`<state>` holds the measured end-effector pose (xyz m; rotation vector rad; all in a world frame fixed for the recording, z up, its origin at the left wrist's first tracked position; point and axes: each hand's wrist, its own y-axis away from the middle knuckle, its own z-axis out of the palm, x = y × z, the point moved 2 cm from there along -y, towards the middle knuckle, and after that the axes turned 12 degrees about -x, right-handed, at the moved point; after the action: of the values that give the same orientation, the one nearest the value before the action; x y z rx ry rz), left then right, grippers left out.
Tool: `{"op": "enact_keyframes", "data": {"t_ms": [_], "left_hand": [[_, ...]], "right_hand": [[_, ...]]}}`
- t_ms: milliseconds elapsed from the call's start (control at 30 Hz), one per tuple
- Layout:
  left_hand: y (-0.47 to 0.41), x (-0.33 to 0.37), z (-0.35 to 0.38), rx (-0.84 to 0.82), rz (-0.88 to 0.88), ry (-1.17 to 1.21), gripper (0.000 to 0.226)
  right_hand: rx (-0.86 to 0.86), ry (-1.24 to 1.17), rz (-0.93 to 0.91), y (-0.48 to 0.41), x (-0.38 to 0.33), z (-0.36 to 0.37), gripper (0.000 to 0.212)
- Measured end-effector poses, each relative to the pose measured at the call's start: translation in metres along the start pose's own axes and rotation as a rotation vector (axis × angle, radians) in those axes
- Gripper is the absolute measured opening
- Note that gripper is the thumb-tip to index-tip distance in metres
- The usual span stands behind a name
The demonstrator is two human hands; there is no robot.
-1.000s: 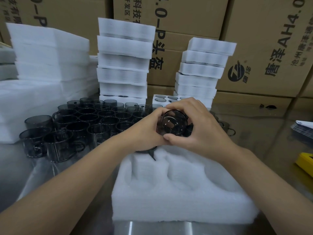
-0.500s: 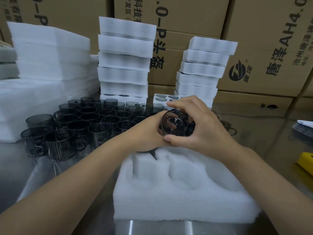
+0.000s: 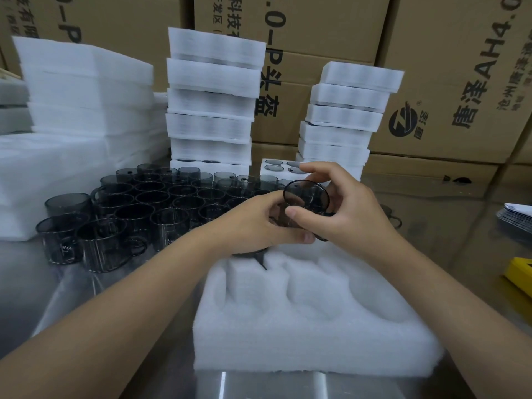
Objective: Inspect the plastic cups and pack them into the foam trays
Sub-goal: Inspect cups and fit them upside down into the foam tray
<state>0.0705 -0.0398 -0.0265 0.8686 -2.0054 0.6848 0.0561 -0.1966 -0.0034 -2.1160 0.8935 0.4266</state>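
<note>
One smoky grey see-through plastic cup point(image 3: 306, 197) is held in the air over the far edge of the white foam tray point(image 3: 288, 352), which sits on the shiny metal tabletop point(image 3: 129, 378). The cup's mouth tips toward the camera. The left grip point(image 3: 259, 223) curls round the cup's lower wall with the thumb underneath. The right grip point(image 3: 348, 214) pinches it, thumb on the near wall and fingers behind, the forefinger lifted clear of the rim.

This looks like the inspection step. To do it well, roll the cup slowly between the two grips so that rim, wall and base each face the eye. Keep fingertips on the outer wall rather than across the mouth, since tinted plastic probably shows smudges. Fine cracks would be hard to spot against the dark crowd of unpacked grey cups point(image 3: 149, 203) behind, so the white foam makes a better backdrop. Light pressure should do, as thin plastic may flex. Once passed, the cup wants pressing fully down into one of the bare near pockets.

Compared with half a second ago, the cup stays over the same far edge of the tray. The right forefinger, then laid over the top of the rim, has lifted off, so the rim is more exposed. The left grip keeps its hold below.
</note>
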Motion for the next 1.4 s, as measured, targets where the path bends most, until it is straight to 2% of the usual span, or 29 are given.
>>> {"op": "enact_keyframes", "data": {"t_ms": [100,267,433,567,700,800,900,967,1067,1133,1267,1400], "left_hand": [[-0.001,-0.002,-0.001,0.006,-0.054,-0.032,0.054],[-0.001,-0.008,-0.008,-0.035,-0.147,-0.031,0.064],[-0.003,-0.005,-0.011,0.098,-0.165,0.071,0.047],[-0.001,-0.003,-0.012,0.163,-0.174,0.095,0.037],[0.001,-0.002,-0.010,0.099,-0.178,0.128,0.028],[0.002,-0.003,-0.011,0.035,-0.228,0.096,0.049],[0.005,-0.001,-0.011,-0.014,-0.199,0.132,0.054],[0.006,0.001,-0.010,-0.013,-0.188,0.127,0.055],[0.007,0.006,-0.009,-0.025,-0.166,0.064,0.038],[0.008,0.006,-0.009,-0.050,-0.160,0.015,0.033],[0.009,0.005,-0.010,-0.094,-0.167,-0.054,0.037],[0.009,0.004,-0.011,-0.127,-0.182,-0.098,0.019]], "right_hand": [[0.032,-0.079,0.046,-0.001,0.007,0.000,0.040],[0.076,-0.294,0.155,-0.006,0.017,-0.003,0.022],[-0.087,-0.364,0.143,-0.005,0.021,0.002,0.024],[-0.218,-0.269,0.117,-0.003,0.018,0.007,0.027],[-0.253,-0.219,0.159,-0.003,0.017,0.006,0.026],[-0.271,-0.200,0.177,-0.002,0.016,0.006,0.030],[-0.285,-0.143,0.192,-0.002,0.016,0.007,0.040],[-0.293,-0.082,0.184,-0.001,0.016,0.007,0.037],[-0.342,-0.007,0.179,0.000,0.016,0.008,0.021],[-0.367,0.005,0.175,0.000,0.017,0.008,0.022],[-0.407,-0.013,0.193,0.000,0.018,0.008,0.023],[-0.450,-0.022,0.201,0.000,0.023,0.008,0.027]]}}
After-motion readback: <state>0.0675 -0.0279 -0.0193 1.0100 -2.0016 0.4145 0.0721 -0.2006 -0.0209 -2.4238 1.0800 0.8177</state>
